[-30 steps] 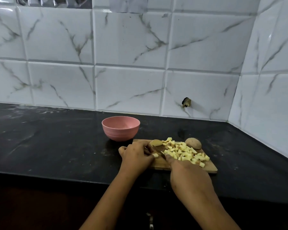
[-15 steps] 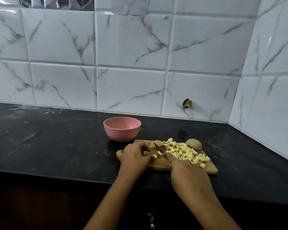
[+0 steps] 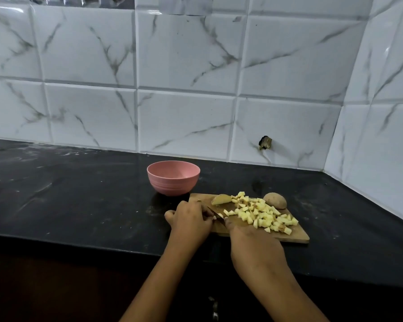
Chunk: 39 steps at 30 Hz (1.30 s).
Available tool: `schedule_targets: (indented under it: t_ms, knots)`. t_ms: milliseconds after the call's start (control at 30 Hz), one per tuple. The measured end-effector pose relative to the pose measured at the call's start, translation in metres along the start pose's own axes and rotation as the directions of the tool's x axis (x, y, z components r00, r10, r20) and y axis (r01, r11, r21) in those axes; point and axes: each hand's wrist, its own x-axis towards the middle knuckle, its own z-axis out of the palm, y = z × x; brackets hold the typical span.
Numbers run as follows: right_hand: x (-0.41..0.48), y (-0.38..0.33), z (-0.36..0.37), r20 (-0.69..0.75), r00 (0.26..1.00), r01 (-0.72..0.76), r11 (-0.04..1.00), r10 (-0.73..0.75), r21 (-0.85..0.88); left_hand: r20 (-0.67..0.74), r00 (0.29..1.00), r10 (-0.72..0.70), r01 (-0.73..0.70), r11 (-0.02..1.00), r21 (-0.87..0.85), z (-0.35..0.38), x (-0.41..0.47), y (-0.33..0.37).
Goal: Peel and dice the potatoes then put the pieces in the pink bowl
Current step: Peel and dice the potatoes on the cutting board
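Head view: a wooden cutting board [image 3: 297, 237] lies on the dark counter [image 3: 79, 205], and both hands work at its near-left part. The left hand [image 3: 191, 223] has its fingers curled downward, close together, beside the blade. What they press is hidden under them, so I cannot tell if they pinch a piece. The right hand [image 3: 254, 248] is closed around the handle of the knife [image 3: 215, 214]. The handle itself is covered and only the dark blade shows. The blade's long axis goes diagonally, from the right hand at near-right to the tip at far-left, just beside the left fingers. One small pale cube touches it.

The pile of diced pieces [image 3: 263, 213] spreads over the middle and right of the board. A cut potato part [image 3: 221, 199] rests at the far edge with its long axis left to right, beyond the left fingers, so the left hand is nearer to it. An unpeeled potato [image 3: 275, 200] sits at the far right. The pink bowl [image 3: 173, 177] stands just beyond the far-left corner of the board. No pieces show in it.
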Motion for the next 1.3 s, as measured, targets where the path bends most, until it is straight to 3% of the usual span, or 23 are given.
schedule_targets:
  t_ms: [233,400,467,667,833,1300]
  knots:
    - [-0.004,0.028,-0.008,-0.042,0.987,-0.155,0.985,0.158,0.070,0.057,0.998,-0.015,0.013,0.999,0.040,0.005,0.015,0.004]
    - [-0.003,0.029,-0.014,0.051,0.982,-0.187,0.976,0.182,0.110,0.037,0.993,0.111,-0.114,0.990,0.089,0.008,0.037,0.018]
    - [-0.003,0.028,-0.017,0.123,0.977,-0.188,0.974,0.172,0.130,0.071,0.987,0.145,-0.149,0.987,0.058,0.009,0.044,0.019]
    - [0.001,0.026,-0.013,0.163,0.981,-0.135,0.974,0.105,0.183,0.091,0.982,0.167,-0.154,0.979,-0.137,0.011,0.060,0.011]
    - [0.002,0.033,-0.008,0.095,0.988,-0.132,0.980,0.118,0.152,0.051,0.970,0.237,-0.237,0.971,-0.005,0.017,0.061,0.013]
    - [-0.001,0.037,-0.008,0.062,0.981,-0.192,0.960,0.183,0.203,0.088,0.948,0.307,-0.315,0.943,0.110,0.019,0.067,0.014]
